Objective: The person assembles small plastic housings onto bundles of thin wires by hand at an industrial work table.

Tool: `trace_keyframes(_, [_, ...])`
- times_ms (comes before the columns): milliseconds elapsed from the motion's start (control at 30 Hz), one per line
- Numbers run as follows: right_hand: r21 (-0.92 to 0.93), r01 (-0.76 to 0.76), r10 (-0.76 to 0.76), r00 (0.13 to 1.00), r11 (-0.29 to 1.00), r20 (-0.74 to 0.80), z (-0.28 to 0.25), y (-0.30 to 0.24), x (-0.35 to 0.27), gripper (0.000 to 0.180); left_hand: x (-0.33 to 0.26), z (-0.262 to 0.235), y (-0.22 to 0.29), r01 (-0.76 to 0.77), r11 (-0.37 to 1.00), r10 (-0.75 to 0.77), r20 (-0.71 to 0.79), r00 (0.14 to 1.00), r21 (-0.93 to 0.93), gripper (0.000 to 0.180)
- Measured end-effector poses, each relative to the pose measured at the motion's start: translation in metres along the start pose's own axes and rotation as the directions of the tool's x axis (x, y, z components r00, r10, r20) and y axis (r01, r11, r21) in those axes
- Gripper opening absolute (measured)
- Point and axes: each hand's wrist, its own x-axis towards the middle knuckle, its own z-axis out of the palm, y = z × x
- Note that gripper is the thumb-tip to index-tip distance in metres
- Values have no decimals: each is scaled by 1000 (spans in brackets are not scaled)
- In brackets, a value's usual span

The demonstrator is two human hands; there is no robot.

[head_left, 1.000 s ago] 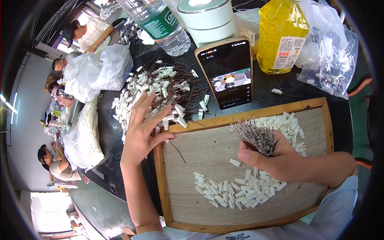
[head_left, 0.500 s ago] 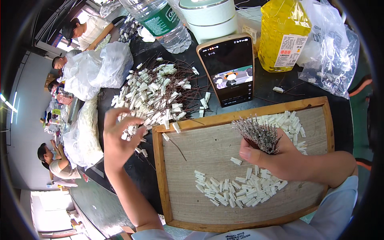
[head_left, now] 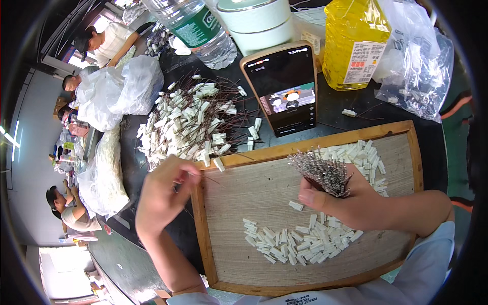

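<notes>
My left hand (head_left: pixel 165 195) is over the left edge of a wood-framed tray (head_left: pixel 205 249), its thumb and fingertips pinched together. A thin brown wire (head_left: pixel 211 179) sticks out from the pinch over the tray; its other end is hidden by the fingers. Above the tray's right half, my right hand (head_left: pixel 368 206) is closed around a bundle of fine stems (head_left: pixel 325 173) with glittery silver-clear tips. Small white pieces (head_left: pixel 300 241) lie on the tray's woven base below that hand, and more white pieces (head_left: pixel 363 152) lie behind it.
A heap of white pieces on brown wires (head_left: pixel 190 114) lies beyond the tray's left corner. Behind the tray stand a phone (head_left: pixel 284 91), a water bottle (head_left: pixel 203 35), a pale green container (head_left: pixel 256 25) and a yellow bottle (head_left: pixel 353 46). Clear plastic bags (head_left: pixel 417 66) sit far right. Other people work at left.
My left hand has moved slightly down and right, its spread fingers closing on the wired white piece that lay at the tray's left corner. My right hand still holds the bundle.
</notes>
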Motion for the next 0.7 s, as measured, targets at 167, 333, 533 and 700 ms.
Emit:
trace_keyframes(167, [-27, 49, -49, 999, 998, 9, -1, 10, 3, 17, 7, -3, -24, 135, 827, 117, -401, 908, 545, 23])
trace_keyframes(333, [2, -6, 6, 1000, 1000, -2, -2, 11, 2, 18, 20, 38, 12, -39, 887, 148, -201, 968, 460, 41])
trace_keyframes(533, [22, 54, -54, 999, 998, 0, -2, 16, 3, 19, 26, 36, -7, -129, 866, 235, -165, 958, 484, 29])
trace_keyframes(700, [36, 18, -18, 1000, 999, -2, -1, 14, 3, 20, 23, 23, -37, -119, 879, 233, -197, 952, 462, 31])
